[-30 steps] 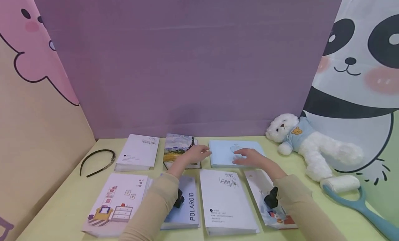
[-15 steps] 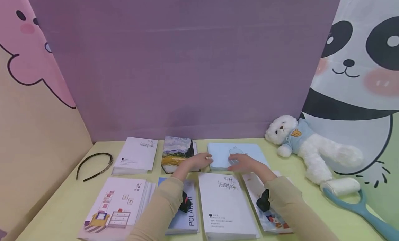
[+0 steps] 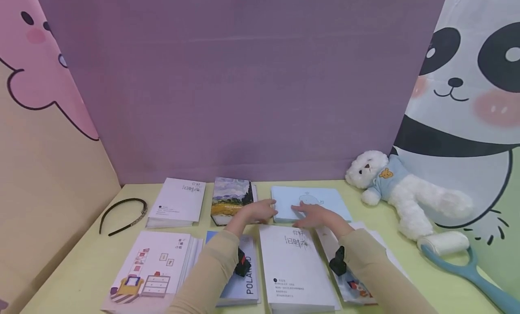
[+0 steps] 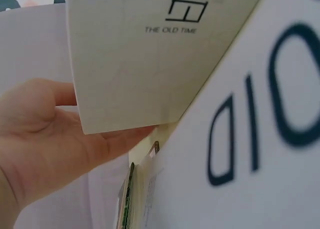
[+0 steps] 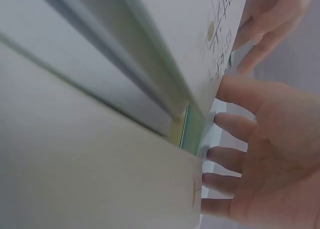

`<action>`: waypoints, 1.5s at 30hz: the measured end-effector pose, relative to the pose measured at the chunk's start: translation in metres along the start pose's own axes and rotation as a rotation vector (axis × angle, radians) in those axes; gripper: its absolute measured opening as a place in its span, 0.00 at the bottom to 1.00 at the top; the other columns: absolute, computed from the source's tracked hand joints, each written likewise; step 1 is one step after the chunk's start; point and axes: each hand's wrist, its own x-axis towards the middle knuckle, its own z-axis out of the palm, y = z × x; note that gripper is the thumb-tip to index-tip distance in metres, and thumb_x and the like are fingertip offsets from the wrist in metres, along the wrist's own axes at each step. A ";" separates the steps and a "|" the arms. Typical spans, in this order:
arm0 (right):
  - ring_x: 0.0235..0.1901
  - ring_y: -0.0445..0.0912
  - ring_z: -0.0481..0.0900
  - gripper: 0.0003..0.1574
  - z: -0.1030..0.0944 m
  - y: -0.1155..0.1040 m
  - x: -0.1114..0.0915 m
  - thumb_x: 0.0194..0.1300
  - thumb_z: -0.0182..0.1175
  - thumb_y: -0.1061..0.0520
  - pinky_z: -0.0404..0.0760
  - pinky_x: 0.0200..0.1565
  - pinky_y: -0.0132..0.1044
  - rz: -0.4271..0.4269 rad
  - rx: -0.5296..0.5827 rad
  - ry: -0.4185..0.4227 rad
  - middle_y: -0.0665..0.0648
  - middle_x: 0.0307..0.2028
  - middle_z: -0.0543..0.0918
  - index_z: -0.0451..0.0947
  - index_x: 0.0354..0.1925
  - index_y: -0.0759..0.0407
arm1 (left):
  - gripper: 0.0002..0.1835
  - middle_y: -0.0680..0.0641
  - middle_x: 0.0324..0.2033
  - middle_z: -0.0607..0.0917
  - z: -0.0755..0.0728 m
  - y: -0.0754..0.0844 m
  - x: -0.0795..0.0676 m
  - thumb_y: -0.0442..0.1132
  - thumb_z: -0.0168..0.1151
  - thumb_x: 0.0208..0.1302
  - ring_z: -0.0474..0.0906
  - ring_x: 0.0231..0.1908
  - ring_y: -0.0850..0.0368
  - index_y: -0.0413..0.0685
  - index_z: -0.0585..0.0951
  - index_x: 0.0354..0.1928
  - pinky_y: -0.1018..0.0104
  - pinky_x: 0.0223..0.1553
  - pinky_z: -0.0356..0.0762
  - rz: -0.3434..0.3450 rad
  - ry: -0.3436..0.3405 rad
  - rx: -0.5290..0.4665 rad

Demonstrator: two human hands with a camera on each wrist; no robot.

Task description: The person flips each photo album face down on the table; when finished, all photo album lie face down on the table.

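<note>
My right hand (image 3: 314, 214) reaches over the front part of a light blue whale album (image 3: 335, 203), fingers spread and fingertips on its cover. In the right wrist view, the fingers of that hand (image 5: 280, 149) extend to the pale cover. My left hand (image 3: 257, 211) is at the album's left front corner, fingers loosely extended, beside a painting-covered book (image 3: 229, 199). Below the hands lies a white album (image 3: 298, 273); its cover (image 4: 130, 79) hides some left fingertips in the left wrist view. A blue POLAROID album (image 3: 237, 282) lies under the left forearm.
A pink furniture-print album (image 3: 152, 260) and another white album (image 3: 178, 201) lie left, near a black headband (image 3: 126, 199). A picture-covered album (image 3: 357, 291) sits under the right sleeve. At right are a white teddy bear (image 3: 414, 187) and a blue-handled roller (image 3: 444, 242).
My right hand has moved left and slightly toward me across the light blue album. The left hand has shifted slightly to the album's corner. The albums look unmoved.
</note>
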 end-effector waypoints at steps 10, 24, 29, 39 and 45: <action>0.69 0.64 0.52 0.38 0.003 0.004 0.004 0.65 0.56 0.46 0.58 0.65 0.58 -0.006 0.063 0.034 0.68 0.70 0.53 0.61 0.68 0.59 | 0.36 0.32 0.70 0.53 0.003 0.009 0.002 0.25 0.41 0.64 0.67 0.24 0.58 0.38 0.43 0.73 0.58 0.43 0.78 -0.062 0.042 -0.473; 0.67 0.65 0.57 0.36 -0.007 -0.005 -0.010 0.65 0.55 0.48 0.59 0.64 0.60 -0.046 0.058 0.113 0.68 0.67 0.63 0.61 0.68 0.58 | 0.26 0.29 0.59 0.70 0.003 0.012 0.005 0.27 0.37 0.71 0.76 0.52 0.45 0.30 0.53 0.69 0.66 0.50 0.77 -0.112 0.156 -0.758; 0.63 0.64 0.65 0.35 -0.007 -0.002 -0.011 0.63 0.58 0.48 0.68 0.59 0.58 -0.125 0.067 0.203 0.68 0.62 0.69 0.66 0.65 0.61 | 0.25 0.31 0.60 0.71 0.002 0.009 0.005 0.28 0.37 0.72 0.76 0.53 0.46 0.30 0.54 0.69 0.65 0.52 0.77 -0.080 0.172 -0.768; 0.51 0.60 0.78 0.37 -0.006 -0.007 -0.007 0.57 0.66 0.49 0.80 0.48 0.48 -0.217 0.168 0.317 0.68 0.53 0.78 0.71 0.60 0.64 | 0.30 0.34 0.61 0.72 -0.004 0.013 -0.006 0.16 0.37 0.61 0.69 0.62 0.44 0.32 0.62 0.67 0.56 0.63 0.68 0.002 0.108 -0.775; 0.49 0.54 0.80 0.38 -0.007 -0.013 -0.008 0.52 0.70 0.44 0.81 0.43 0.42 -0.208 0.242 0.378 0.62 0.48 0.83 0.75 0.56 0.62 | 0.31 0.36 0.64 0.68 -0.006 0.016 -0.012 0.17 0.34 0.62 0.65 0.64 0.44 0.37 0.60 0.69 0.54 0.65 0.64 0.038 0.053 -0.756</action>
